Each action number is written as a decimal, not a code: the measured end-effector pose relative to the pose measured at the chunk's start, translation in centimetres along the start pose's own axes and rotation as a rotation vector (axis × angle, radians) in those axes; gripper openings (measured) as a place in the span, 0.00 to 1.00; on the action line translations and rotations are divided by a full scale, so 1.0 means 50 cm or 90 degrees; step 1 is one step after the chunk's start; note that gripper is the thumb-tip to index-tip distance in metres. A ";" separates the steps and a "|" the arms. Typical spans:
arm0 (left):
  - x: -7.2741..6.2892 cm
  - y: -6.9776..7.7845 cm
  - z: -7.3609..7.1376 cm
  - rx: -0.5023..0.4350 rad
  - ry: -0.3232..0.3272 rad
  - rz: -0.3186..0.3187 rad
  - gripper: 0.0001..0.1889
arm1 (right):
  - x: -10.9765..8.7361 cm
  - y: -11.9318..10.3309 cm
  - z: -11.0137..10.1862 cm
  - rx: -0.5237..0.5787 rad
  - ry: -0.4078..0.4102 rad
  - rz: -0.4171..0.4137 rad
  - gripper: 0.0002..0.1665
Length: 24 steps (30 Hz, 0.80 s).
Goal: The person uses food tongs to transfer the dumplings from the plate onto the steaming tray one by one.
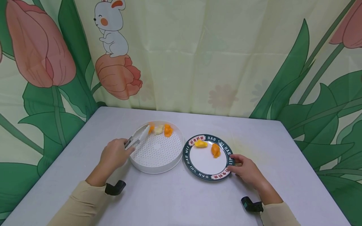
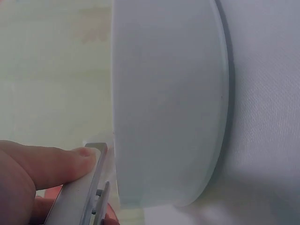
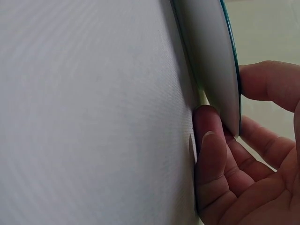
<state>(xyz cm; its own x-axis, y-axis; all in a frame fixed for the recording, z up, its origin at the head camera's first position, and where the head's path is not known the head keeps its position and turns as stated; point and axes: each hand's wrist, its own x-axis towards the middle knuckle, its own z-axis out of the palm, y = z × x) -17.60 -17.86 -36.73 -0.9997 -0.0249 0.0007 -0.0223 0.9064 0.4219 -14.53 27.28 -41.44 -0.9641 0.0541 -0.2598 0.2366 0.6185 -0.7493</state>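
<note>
Gripping tongs (image 1: 145,133): left hand (image 1: 116,153) | pinching plate (image 1: 209,164) edge: right hand (image 1: 247,169) | rim reads: "HAO SHI HAO WEI"

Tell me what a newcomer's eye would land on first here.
Probably the dark-rimmed plate, bold against the white table, with a yellow piece and orange piece on it and the right grip at its edge. To its left, the left grip holds tongs over a white round tray. Behind, a large pink tulip marks the backdrop's left.
</note>
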 end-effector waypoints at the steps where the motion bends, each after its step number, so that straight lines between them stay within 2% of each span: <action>1: 0.001 0.001 0.001 -0.001 -0.001 0.002 0.25 | 0.000 0.000 0.000 0.000 0.001 0.001 0.40; 8: 0.004 0.010 0.007 -0.010 0.002 -0.002 0.25 | 0.000 0.001 0.000 0.000 0.002 0.002 0.39; 14: -0.009 0.034 0.000 -0.005 0.006 0.013 0.28 | 0.000 0.000 -0.001 -0.001 0.001 0.002 0.40; 24: -0.024 0.104 0.022 0.030 0.007 0.087 0.31 | 0.001 0.001 0.002 -0.006 0.003 0.004 0.40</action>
<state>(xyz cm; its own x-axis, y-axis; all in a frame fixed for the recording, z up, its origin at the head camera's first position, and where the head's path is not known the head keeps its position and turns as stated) -16.53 -12.63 -35.54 -0.9934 0.0953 0.0644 0.1125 0.9204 0.3744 -14.55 27.26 -41.55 -0.9630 0.0616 -0.2624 0.2422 0.6249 -0.7422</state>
